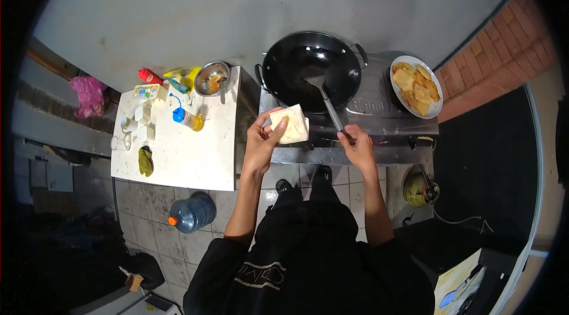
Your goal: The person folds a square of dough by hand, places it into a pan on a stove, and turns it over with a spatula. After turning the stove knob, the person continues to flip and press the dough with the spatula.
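Observation:
My left hand [262, 144] is closed around a small stack of pale, square, bread-like food pieces [290, 125], with the thumb lying across the top. The stack is in front of the near rim of a black wok [284, 81]. In my right hand [358, 148] is the end of a metal spatula's handle. The spatula [332, 112] slants up and left, its blade inside the wok. Dark, shiny liquid, seemingly oil, lies at the wok's bottom. The wok stands on the left side of a gas stove [368, 106].
An oval plate of golden fried pieces [416, 88] stands on the stove's right. On the white table [207, 155] are a steel bowl [212, 71], an oil bottle with a blue top [191, 119], a red bottle [149, 76] and small containers. A water jug [195, 213] lies on the floor.

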Available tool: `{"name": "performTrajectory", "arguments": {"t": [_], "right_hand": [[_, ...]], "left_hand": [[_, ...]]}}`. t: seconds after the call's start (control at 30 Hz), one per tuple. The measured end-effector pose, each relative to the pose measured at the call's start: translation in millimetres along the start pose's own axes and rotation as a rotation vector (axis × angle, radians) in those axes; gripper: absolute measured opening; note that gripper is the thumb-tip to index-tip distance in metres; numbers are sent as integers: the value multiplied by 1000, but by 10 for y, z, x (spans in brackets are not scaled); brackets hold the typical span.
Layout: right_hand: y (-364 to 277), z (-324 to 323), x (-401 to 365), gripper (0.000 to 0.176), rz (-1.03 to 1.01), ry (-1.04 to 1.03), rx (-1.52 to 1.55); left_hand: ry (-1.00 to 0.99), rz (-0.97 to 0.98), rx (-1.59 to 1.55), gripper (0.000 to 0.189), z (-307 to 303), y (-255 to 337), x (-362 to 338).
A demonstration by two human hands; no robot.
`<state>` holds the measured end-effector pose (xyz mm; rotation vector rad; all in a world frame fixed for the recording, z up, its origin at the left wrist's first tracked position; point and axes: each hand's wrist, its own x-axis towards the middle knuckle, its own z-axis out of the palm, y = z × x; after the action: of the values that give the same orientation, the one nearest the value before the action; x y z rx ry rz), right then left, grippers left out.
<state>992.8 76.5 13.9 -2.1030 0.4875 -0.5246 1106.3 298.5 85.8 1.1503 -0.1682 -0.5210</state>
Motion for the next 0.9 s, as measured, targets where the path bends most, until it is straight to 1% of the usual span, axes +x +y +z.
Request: {"name": "performTrajectory", "arguments": {"t": [0.03, 0.13, 0.17, 0.23, 0.27, 0.3, 0.37, 0.4, 0.43, 0.5, 0.53, 0.6, 0.63, 0.67, 0.7, 0.77, 0.8, 0.9], "right_hand": [[71, 44, 63, 28, -7, -10, 9], [125, 138, 158, 30, 307, -102, 360], [111, 165, 202, 30, 300, -111, 363], [65, 197, 273, 30, 461, -152, 740], [53, 190, 312, 31, 498, -177, 814], [26, 176, 354, 31, 499, -188, 816], [-9, 137, 434, 29, 543, -180, 655], [54, 193, 451, 27, 400, -91, 473], [128, 187, 467, 27, 401, -86, 477], [219, 156, 506, 29, 51, 64, -9], [99, 87, 525, 29, 53, 66, -12], [-129, -43, 574, 27, 137, -34, -94], [-88, -57, 602, 27, 139, -33, -95], [-21, -67, 632, 28, 107, -100, -113], [-3, -76, 659, 31, 75, -166, -130], [0, -83, 706, 32, 98, -159, -111], [-10, -92, 717, 34, 118, -157, -92], [-12, -135, 752, 34, 103, -134, -60]], "left_hand": [[15, 16, -12, 38, -26, 29, 60], [9, 33, -12, 36, -39, 97, 197], [-8, 39, -12, 35, -33, 124, 252], [-2, 57, 29, 33, -13, 196, 349], [-9, 61, 76, 32, 5, 229, 385], [-19, 66, 124, 31, 13, 251, 425], [-12, 69, 115, 31, 6, 243, 494], [-22, 83, 110, 33, 0, 230, 525], [-35, 97, 104, 35, 8, 222, 550], [-17, 82, 107, 36, 42, 239, 584], [8, 71, 106, 38, 66, 241, 594], [15, 68, 78, 38, 95, 226, 625], [25, 64, 54, 39, 107, 220, 637], [12, 11, -45, 37, 123, 217, 655], [9, 8, -43, 37, 108, 184, 671], [-46, -62, -166, 33, 59, 90, 696], [-48, -85, -250, 31, 130, 121, 680], [1, -60, -184, 33, 213, 150, 698]]}}
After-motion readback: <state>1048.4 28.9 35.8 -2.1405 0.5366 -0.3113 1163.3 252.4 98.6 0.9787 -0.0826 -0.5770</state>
